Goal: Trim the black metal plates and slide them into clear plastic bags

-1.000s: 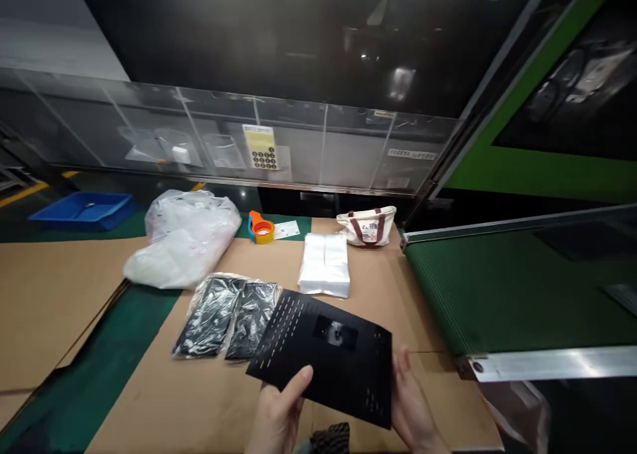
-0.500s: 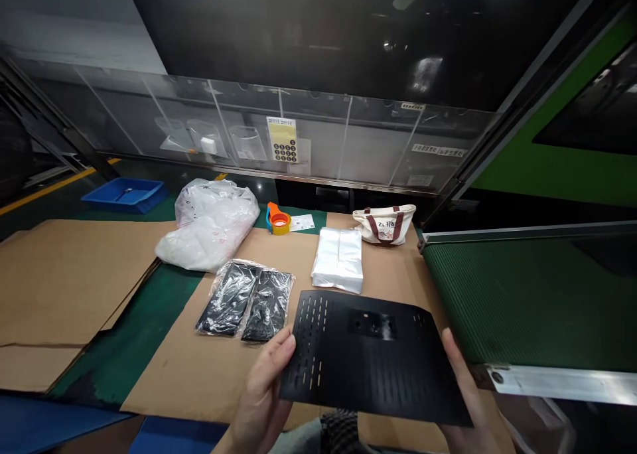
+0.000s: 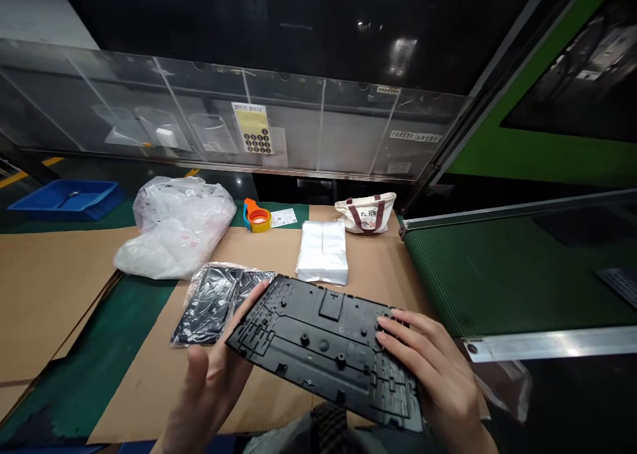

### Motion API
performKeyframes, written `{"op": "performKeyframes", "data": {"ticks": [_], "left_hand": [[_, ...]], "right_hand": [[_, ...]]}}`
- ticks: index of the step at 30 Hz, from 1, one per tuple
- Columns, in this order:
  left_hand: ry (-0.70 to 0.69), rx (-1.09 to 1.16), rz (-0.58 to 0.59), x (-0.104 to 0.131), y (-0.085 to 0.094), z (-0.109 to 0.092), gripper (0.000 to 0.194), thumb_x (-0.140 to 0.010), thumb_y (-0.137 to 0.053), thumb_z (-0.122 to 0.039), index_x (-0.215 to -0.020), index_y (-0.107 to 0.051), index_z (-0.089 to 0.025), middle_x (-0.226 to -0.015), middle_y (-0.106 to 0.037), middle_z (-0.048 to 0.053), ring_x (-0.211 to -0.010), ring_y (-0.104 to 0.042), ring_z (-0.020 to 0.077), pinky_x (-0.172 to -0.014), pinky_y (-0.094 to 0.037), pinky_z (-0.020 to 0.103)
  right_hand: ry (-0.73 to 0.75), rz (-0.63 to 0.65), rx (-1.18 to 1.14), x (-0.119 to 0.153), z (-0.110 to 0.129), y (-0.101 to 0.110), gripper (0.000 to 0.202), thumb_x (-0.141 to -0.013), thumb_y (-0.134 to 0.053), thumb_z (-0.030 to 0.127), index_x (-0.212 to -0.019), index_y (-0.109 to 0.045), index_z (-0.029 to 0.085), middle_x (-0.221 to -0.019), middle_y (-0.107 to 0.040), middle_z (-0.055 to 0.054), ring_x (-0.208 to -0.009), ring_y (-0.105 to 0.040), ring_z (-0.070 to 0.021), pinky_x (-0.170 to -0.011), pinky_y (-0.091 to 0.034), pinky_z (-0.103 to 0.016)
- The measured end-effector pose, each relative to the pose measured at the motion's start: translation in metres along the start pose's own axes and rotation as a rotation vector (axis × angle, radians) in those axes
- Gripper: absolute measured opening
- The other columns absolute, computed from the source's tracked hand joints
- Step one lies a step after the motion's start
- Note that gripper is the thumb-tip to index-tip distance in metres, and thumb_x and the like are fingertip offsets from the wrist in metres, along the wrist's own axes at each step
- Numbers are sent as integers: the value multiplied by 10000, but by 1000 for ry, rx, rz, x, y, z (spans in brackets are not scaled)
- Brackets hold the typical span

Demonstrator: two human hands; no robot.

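Note:
A black plastic panel [image 3: 323, 341] is tilted in front of me above the cardboard, with its ribbed side, posts and slots facing up. My right hand [image 3: 432, 368] grips its right end, fingers laid over the top face and the thumb hidden. At the left end my left hand [image 3: 213, 374] supports the panel's edge; the index finger runs along that edge and the thumb stands away from it. Just behind the left hand lie two black pieces in clear plastic wrap [image 3: 206, 304], partly covered by the panel.
A stack of clear plastic bags [image 3: 322, 251] lies beyond the panel, near a cloth bag [image 3: 368, 214]. Further left are a tape dispenser [image 3: 257, 218], a bulging white plastic bag [image 3: 174, 228] and a blue tray [image 3: 70, 200]. A green conveyor belt [image 3: 497, 275] runs along the right.
The panel has been turned over, from its smooth face to its ribbed side. My right hand now reaches over its face, and the left thumb has come off it. The view has shifted right.

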State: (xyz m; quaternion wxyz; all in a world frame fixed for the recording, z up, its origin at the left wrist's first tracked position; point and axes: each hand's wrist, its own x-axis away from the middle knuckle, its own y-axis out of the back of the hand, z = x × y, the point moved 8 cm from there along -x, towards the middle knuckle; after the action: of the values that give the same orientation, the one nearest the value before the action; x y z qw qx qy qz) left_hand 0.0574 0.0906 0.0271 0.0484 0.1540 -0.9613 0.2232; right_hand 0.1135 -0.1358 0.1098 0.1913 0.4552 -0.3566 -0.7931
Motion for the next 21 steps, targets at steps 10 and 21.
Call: {"op": "performKeyframes", "data": {"ticks": [10,21], "left_hand": [[-83,87,31,-16,-7,-17,537,-819,-442,-333,-1339,-337,-252,-1427,-270,-7,-1323,-159,264,-1090,-172,391],[-452,-1428,299,-161,3,82,329,-876,-338,-183,-1091,-579,-120,-1168,-576,104,-1147,-473,214,-979,-369,363]], "right_hand": [[-90,-30,94,4,-13,-11,448,-832,-331,51,-1207,-512,215,-1192,-567,-32,-1167,-452,-201,-971,-390,-378],[-1272,-67,-226,132,-139,-70,453,-701,-550,576,-807,-662,150,-846,-686,-95,-880,-596,-298,-734,-444,-339]]}}
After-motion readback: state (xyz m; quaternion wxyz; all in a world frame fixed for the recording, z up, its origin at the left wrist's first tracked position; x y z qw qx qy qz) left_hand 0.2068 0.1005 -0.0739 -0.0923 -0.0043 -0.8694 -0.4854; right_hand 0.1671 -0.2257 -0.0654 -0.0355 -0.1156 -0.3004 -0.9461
